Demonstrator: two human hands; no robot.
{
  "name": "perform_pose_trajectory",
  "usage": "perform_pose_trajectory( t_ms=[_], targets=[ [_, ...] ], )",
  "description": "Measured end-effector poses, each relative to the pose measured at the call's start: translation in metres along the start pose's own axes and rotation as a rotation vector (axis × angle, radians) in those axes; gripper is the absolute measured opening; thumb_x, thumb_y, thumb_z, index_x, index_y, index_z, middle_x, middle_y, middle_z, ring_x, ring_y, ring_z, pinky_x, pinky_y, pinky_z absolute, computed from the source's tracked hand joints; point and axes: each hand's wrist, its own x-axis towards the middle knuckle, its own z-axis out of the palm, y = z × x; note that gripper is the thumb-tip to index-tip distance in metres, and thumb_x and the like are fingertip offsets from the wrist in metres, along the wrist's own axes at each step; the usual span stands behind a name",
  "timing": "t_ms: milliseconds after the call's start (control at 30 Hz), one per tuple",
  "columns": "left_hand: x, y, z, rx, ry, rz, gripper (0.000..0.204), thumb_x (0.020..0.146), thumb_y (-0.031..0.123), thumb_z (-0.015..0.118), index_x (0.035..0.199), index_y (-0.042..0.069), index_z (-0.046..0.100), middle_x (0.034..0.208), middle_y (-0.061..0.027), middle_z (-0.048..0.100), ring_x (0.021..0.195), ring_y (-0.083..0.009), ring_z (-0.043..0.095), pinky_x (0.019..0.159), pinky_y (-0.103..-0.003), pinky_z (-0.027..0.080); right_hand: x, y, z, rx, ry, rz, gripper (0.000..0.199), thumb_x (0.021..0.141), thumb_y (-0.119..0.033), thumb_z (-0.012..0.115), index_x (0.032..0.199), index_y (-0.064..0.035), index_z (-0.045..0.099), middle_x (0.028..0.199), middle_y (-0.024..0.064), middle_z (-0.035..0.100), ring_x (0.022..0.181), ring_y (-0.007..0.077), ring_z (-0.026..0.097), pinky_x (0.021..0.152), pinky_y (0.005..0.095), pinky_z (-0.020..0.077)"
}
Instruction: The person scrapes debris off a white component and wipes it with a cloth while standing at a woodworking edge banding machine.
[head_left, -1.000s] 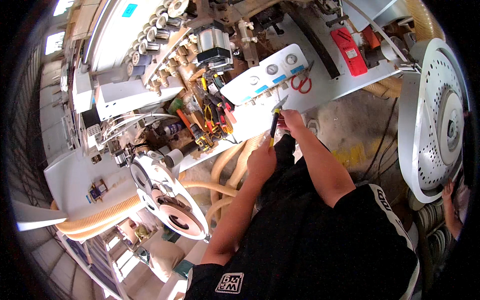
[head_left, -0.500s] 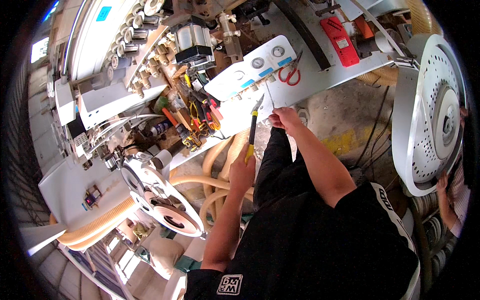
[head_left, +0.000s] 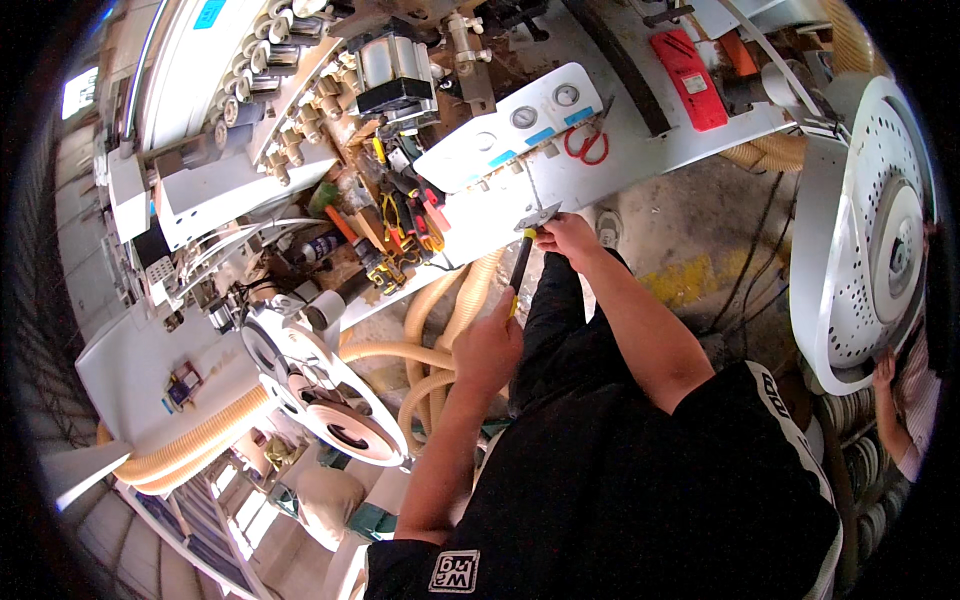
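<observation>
My left hand (head_left: 490,345) is wrapped round the yellow and black handle of a hammer (head_left: 522,262). The hammer's metal head lies close beside the fingers of my right hand (head_left: 572,240), at the front edge of the white bench. My right hand is pinched on a thin metal rod (head_left: 533,183) that points away over the bench. Fingers and hammer head hide the rod's near end. Beyond the hands stands a white gauge panel (head_left: 505,128) with round dials and blue labels. Red-handled scissors (head_left: 587,147) lie to its right.
Pliers and other hand tools (head_left: 405,215) crowd the bench on the left, beside a yellow and black drill-like tool (head_left: 383,272). A red box (head_left: 690,80) lies farther right. Tan hoses (head_left: 440,320) run below the bench. At far right, a co-worker's hand (head_left: 884,368) touches a large perforated white drum (head_left: 850,240).
My left hand has swung the hammer so its head has come down to the right, next to my right hand. The right hand stays in nearly the same place on the rod.
</observation>
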Motion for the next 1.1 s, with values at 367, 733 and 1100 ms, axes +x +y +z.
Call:
perform_pose_trajectory(
  t_ms=[367,733,1100],
  targets=[
    [0.020,0.006,-0.017,0.113,-0.080,0.033,0.048,0.093,0.024,0.054,0.139,0.017,0.060,0.078,-0.0225,0.069,0.074,-0.0424,0.068,0.071,-0.056,0.053,0.005,0.016,0.004,-0.185,0.148,-0.102,0.021,0.093,-0.014,0.058,0.096,0.0043,0.069,0.086,0.0121,0.074,0.071,0.0167,0.072,0.070,0.0294,0.0617],
    [0.017,0.002,-0.021,0.100,-0.036,0.014,0.048,0.094,0.023,0.053,0.142,0.016,0.056,0.078,-0.0216,0.069,0.074,-0.0426,0.069,0.071,-0.056,0.054,-0.011,-0.013,0.016,-0.865,0.398,-0.435,0.031,0.085,-0.032,0.063,0.083,-0.0022,0.069,0.080,0.0188,0.071,0.080,0.0404,0.069,0.077,0.0505,0.0546],
    [0.023,-0.012,-0.019,0.079,0.004,0.034,0.047,0.094,0.022,0.056,0.140,0.015,0.056,0.074,-0.0225,0.068,0.071,-0.0430,0.068,0.068,-0.056,0.054,-0.003,-0.002,0.030,-0.859,0.414,-0.439,0.030,0.089,-0.033,0.063,0.084,-0.0055,0.073,0.079,0.0168,0.072,0.079,0.0376,0.070,0.076,0.0495,0.0554]
  ],
)
